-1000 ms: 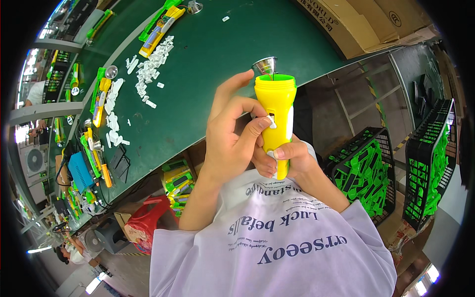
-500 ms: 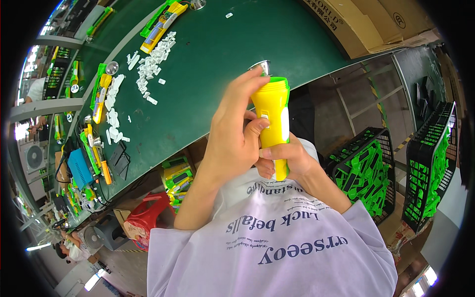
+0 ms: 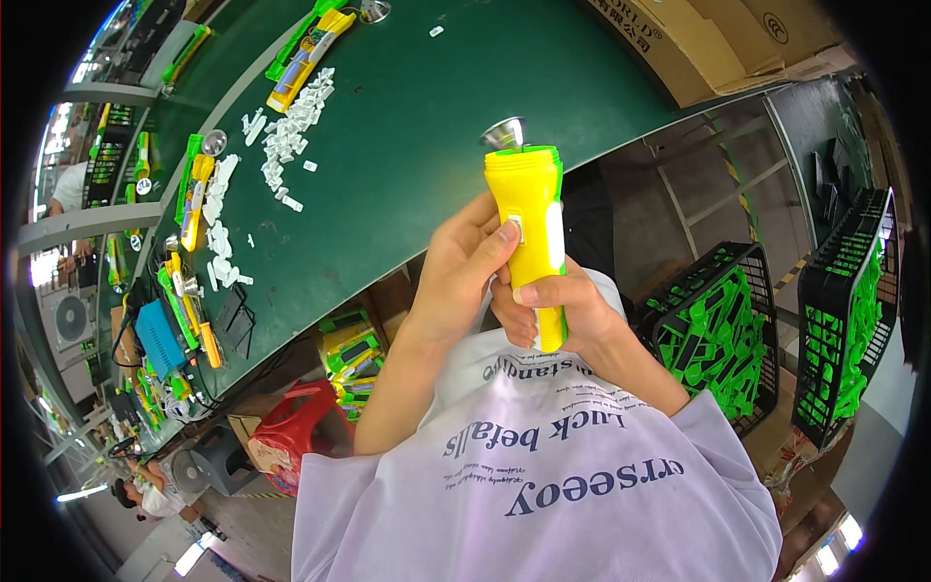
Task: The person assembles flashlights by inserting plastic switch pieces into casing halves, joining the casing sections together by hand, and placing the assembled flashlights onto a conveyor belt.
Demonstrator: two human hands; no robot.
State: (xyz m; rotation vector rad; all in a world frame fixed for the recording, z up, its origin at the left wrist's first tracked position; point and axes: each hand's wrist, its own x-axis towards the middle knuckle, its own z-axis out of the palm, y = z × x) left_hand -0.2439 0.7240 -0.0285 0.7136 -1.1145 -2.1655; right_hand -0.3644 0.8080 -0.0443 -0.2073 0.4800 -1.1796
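A yellow and green flashlight (image 3: 531,194) is held upright in front of my chest, its wide threaded end at the top. A shiny reflector cup (image 3: 504,133) sits loose and tilted at that open end. My left hand (image 3: 464,260) is closed around the left side of the body, its thumb by the white switch (image 3: 515,229) and its other fingers partly hidden behind. Lower down, my right hand (image 3: 579,306) grips the handle, thumb across the front. A white strip (image 3: 556,236) runs along the flashlight's right side.
On the green table (image 3: 407,126) lie a pile of small white plastic parts (image 3: 296,126) and opened flashlights (image 3: 310,60). A cardboard box (image 3: 713,48) stands at the far right. Black crates of green parts (image 3: 718,335) are at right, a red stool (image 3: 291,436) at lower left.
My left hand has come down from the reflector cup to the flashlight's body, leaving the cup in plain sight. My right hand keeps its grip on the handle.
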